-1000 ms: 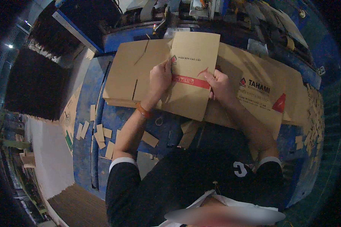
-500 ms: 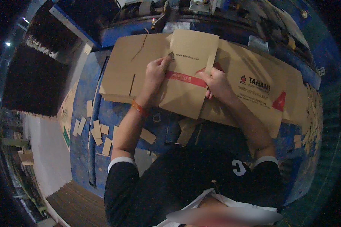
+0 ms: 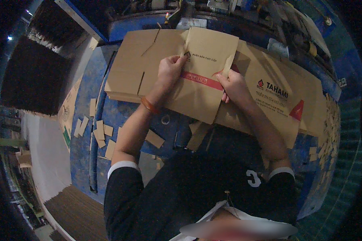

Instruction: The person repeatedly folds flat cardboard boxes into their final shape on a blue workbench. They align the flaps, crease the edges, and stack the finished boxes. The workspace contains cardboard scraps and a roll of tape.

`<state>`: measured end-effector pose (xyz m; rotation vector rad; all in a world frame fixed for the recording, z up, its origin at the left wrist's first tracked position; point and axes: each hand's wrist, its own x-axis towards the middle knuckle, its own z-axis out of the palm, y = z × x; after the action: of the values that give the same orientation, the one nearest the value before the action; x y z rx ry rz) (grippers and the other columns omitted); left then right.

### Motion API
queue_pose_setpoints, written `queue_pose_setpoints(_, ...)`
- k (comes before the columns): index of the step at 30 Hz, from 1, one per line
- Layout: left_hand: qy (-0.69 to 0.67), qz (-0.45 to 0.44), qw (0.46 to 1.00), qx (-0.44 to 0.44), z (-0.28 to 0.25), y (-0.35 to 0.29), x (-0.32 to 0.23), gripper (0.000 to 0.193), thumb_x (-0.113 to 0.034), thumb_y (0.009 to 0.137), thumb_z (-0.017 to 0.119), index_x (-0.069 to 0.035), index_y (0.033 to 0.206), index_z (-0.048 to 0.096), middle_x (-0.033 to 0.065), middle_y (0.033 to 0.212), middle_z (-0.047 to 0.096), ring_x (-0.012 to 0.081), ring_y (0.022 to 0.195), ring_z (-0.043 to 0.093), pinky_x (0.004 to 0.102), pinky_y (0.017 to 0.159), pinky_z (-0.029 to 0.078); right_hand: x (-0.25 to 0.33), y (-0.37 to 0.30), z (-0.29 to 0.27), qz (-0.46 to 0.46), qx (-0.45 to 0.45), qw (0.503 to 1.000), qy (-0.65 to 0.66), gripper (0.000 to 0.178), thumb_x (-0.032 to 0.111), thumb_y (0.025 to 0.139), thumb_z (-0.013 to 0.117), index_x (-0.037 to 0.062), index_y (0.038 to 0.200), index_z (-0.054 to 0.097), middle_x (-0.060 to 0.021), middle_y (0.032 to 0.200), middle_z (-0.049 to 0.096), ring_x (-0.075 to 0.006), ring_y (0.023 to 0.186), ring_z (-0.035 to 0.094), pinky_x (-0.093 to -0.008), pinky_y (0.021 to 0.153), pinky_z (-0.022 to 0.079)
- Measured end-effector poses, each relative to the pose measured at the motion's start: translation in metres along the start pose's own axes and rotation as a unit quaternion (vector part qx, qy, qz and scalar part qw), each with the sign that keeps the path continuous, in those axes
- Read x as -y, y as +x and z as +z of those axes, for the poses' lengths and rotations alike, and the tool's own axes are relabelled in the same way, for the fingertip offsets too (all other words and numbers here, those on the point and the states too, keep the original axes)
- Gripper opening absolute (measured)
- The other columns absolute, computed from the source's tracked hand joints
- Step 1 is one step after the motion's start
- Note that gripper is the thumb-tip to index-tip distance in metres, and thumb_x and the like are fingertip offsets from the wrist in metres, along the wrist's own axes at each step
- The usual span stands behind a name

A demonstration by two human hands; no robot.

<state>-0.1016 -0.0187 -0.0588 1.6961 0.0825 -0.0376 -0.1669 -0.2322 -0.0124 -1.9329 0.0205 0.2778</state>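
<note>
A flattened cardboard box [image 3: 279, 120], tan with black and red print, lies across the blue worktable. One printed panel [image 3: 207, 48] with a red band stands between my hands over its left part. My left hand [image 3: 173, 72] is closed at the panel's left edge, thumb and forefinger pinching beside a small dark logo. Around the panel's right edge my right hand [image 3: 234, 86] is closed, with the thumb on the red band and some fingers behind. Plain brown cardboard [image 3: 138, 60] with cut slots extends to the left, layered over more sheets.
Loose cardboard offcuts [image 3: 153, 138] are scattered on the blue worktable [image 3: 82, 160]. Many more scraps [image 3: 330, 124] lie along the right side. Machinery [image 3: 145, 14] runs behind the table. Dark stacks of cardboard [image 3: 34, 82] stand at the far left.
Both hands and the panel sit slightly farther right and higher in the picture; the whole view has shifted a little too. Both hands keep their hold on the panel.
</note>
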Motion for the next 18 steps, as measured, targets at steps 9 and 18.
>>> queue_pose_setpoints(9,0.105,0.011,0.993,-0.052,0.004,-0.002,-0.003,0.041,-0.034,0.083,0.065,0.007,0.089,0.067,0.0140,0.068,0.065,0.0174,0.060,0.063,0.0329,0.056,0.048,0.002,-0.001,0.000,-0.064,-0.028,0.993,0.096,0.026,0.021,0.087,0.056,-0.0035,0.097,0.056,-0.0080,0.078,0.060,-0.0153,0.068,0.062,-0.0297,0.060,0.051)
queue_pose_setpoints(18,-0.037,0.004,0.998,-0.055,0.002,-0.016,-0.019,0.037,-0.027,0.082,0.066,0.008,0.095,0.067,0.0105,0.075,0.064,0.0124,0.060,0.056,0.0301,0.053,0.044,-0.014,0.020,0.015,0.053,0.112,0.888,0.443,0.014,0.007,0.074,0.061,-0.0014,0.086,0.060,-0.0087,0.082,0.062,-0.0190,0.080,0.062,-0.0289,0.071,0.049)
